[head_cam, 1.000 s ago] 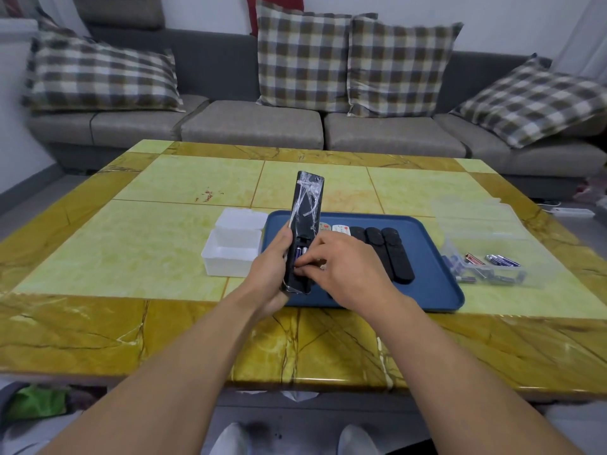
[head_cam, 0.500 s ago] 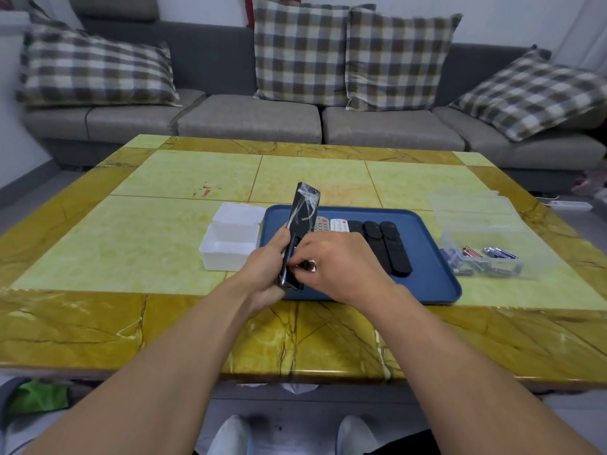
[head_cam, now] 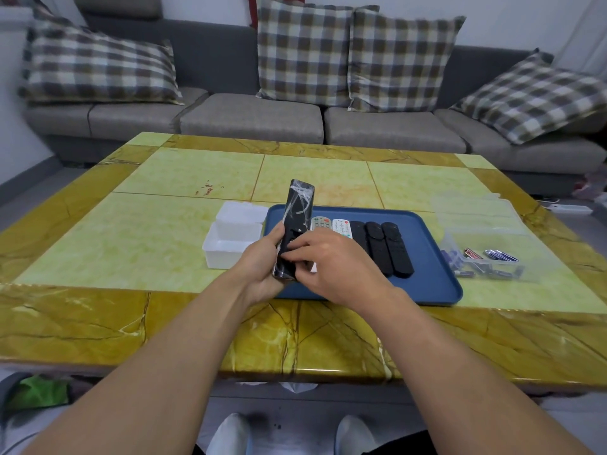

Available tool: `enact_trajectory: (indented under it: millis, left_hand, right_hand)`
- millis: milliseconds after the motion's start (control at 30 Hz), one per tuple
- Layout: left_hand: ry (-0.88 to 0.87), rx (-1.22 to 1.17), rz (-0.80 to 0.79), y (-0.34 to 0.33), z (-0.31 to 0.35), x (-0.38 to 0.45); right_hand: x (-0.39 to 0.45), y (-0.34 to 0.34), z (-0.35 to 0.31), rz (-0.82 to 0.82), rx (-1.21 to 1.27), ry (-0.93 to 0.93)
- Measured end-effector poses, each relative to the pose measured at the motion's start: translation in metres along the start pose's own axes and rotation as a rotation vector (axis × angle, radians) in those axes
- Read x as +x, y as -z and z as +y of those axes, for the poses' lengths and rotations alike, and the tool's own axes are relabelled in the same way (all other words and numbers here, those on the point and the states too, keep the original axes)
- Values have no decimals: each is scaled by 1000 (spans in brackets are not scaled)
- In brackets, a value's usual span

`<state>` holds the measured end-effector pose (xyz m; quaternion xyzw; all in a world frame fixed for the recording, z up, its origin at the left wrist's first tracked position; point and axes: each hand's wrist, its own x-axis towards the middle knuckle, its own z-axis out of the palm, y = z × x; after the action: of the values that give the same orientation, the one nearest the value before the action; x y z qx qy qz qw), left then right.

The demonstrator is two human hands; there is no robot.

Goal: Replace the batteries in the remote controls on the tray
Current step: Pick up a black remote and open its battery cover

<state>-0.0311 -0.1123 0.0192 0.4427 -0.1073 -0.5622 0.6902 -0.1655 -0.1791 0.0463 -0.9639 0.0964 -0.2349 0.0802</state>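
Hands, nearest item: left hand (head_cam: 262, 270) wrapped round the lower end of a black remote (head_cam: 294, 231), holding it tilted up above the near left corner of the blue tray (head_cam: 437, 284); right hand (head_cam: 331, 261) with fingertips curled onto the remote's lower back, at the battery bay. Whether those fingers pinch a battery or the cover cannot be told — the hand hides it. Clear film, wrinkled, clings to the remote's upper part.

Tray, next: two white remotes (head_cam: 331, 226) and three black remotes (head_cam: 387, 247) side by side, all lying flat, apparently untouched.

White box (head_cam: 230, 244), left of tray, touching or just beside it; contents not visible.

Clear container (head_cam: 486, 257), right of tray, with loose batteries (head_cam: 492, 256) inside.

Sofa (head_cam: 256, 123) with checked cushions, farthest.

Progress, as judged: early — one remote in hand and mid-service, five on the tray left to do.
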Motion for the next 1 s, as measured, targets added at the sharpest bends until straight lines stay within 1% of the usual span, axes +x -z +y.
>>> enact_trajectory:
  millis: [167,267,400,533,600,667,733,800,867,933,1000]
  left_hand:
    - [84,86,-32,6,3,-6]
    - [96,97,-98,10,4,-7]
    - [53,99,-131,7,7,-10]
    - [-2,55,-93,8,6,-6]
    - [10,72,-66,7,2,-5]
    - [12,107,-28,5,-1,-5]
    - [-38,127,17,2,-3,-5]
    - [-118,124,39,2,-3,-4]
    - [-163,107,37,3,-2,-4]
    - [-192,88,39,3,-1,-2]
    - [-231,90,65,1,-1,-2]
  right_hand:
    - [1,5,5,-66,-43,48]
    - [0,4,3,-61,-34,80]
    - [2,-4,1,65,-8,83]
    - [5,-15,2,254,5,40]
    - [7,-19,2,307,7,-11]
    - [8,-19,-2,289,97,-108]
    - [8,-12,-8,289,307,-272]
    - [8,-4,-8,370,530,-462]
    - [8,2,-2,423,691,-643]
    - [7,0,2,363,894,-819]
    - [5,-7,4,272,1041,-932]
